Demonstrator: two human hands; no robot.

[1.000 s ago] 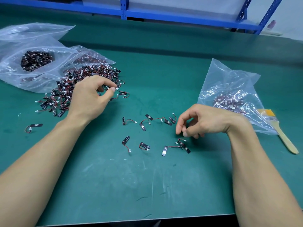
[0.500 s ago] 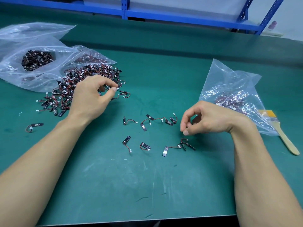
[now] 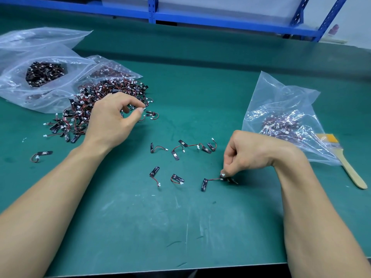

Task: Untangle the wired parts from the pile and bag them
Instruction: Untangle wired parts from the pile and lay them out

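Observation:
A tangled pile of small black wired parts point(image 3: 84, 109) with red leads and white plugs lies at the left on the green mat point(image 3: 180, 227). My left hand point(image 3: 112, 121) rests on the pile's right edge, thumb and forefinger pinching a part there. Several separated parts point(image 3: 176, 153) lie spread in the middle. My right hand point(image 3: 251, 153) points its fingertips down and pinches the white plug of a wired part point(image 3: 212, 180) on the mat, beside another part partly hidden under the fingers. A clear bag point(image 3: 281, 101) holding parts lies at the right.
Two clear bags point(image 3: 40, 57) with more parts lie at the far left behind the pile. One stray part point(image 3: 43, 154) sits alone at the left. A wooden-handled brush point(image 3: 349, 169) lies right of the right bag. Blue shelving point(image 3: 200, 17) runs along the back.
My right hand has dropped toward me and closed its fingertips on the plug of a part on the mat. My left hand has stayed at the pile's edge.

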